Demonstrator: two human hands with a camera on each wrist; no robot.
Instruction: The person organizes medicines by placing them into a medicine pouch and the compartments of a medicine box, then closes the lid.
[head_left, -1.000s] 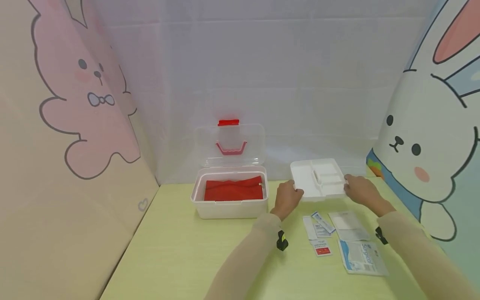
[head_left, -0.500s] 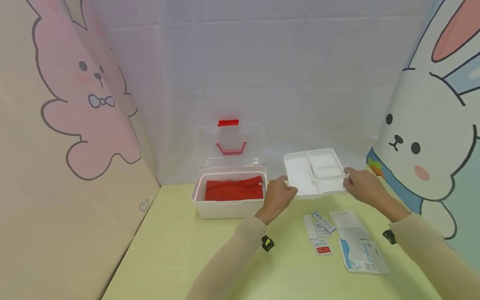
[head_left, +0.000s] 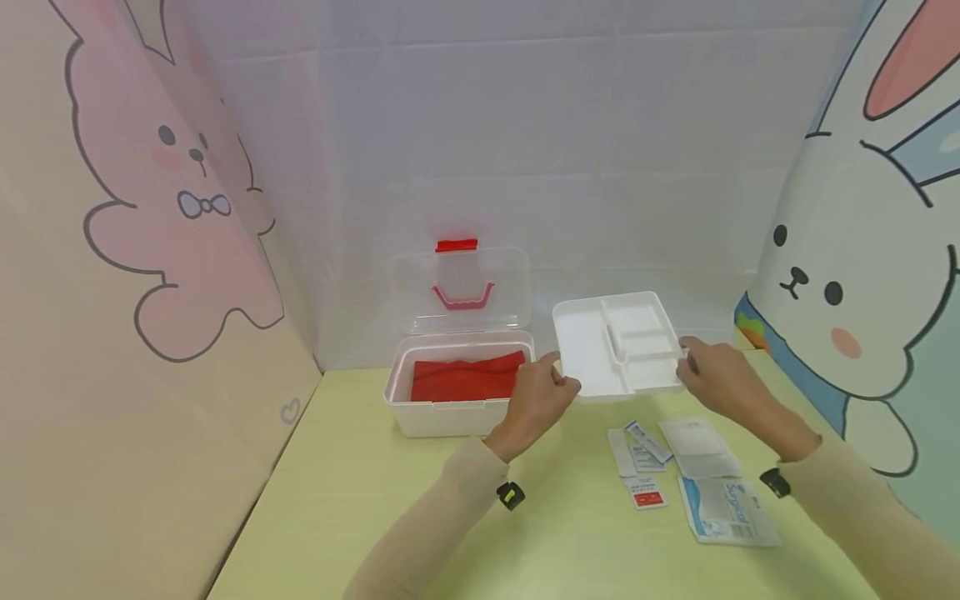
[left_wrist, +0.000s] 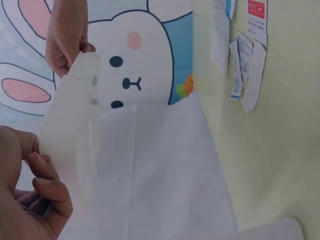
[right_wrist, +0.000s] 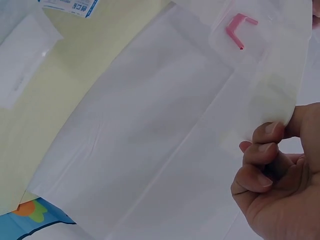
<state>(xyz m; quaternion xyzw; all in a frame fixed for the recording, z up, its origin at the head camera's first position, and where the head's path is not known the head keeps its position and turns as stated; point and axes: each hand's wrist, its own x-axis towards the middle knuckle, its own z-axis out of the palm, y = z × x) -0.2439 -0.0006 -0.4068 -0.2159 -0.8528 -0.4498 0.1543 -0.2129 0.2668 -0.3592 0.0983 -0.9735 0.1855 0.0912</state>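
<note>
A white divided tray is held in the air, tilted so its compartments face the head camera. My left hand pinches its left edge, thumb against the rim, and my right hand grips the opposite edge. In the left wrist view the tray appears edge-on between both hands. The right wrist view has my right hand with curled fingers at the tray's edge. Left of the tray stands a white plastic box with a red cloth pouch inside.
The box's clear lid, with a red handle and latch, stands raised behind it. Several small packets lie on the yellow-green table, beside a white packet and a package marked Surgical. A white sheet hangs behind.
Both hands have lifted the tray up and carried it left, toward the box. The tray now tilts more toward the head camera. Box, pouch and packets stay in place.
</note>
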